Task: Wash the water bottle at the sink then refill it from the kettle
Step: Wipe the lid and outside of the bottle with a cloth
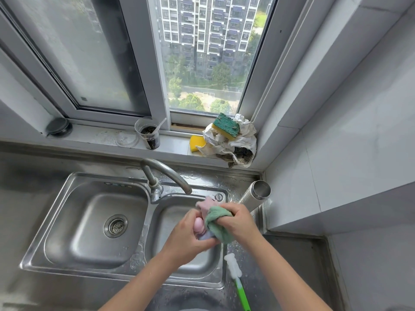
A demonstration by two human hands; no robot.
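bottle [256, 196] right of sink [67, 182], brush [233, 268] before bottle

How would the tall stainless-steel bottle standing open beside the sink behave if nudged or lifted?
The tall stainless-steel bottle looks narrow for its height, so a nudge could tip it, and its round body would likely roll. Water drops on the steel counter around it suggest its smooth wall may be slippery.

Windowsill [101, 136] — sponge [226, 125], rags [233, 145], plastic cup [149, 135]
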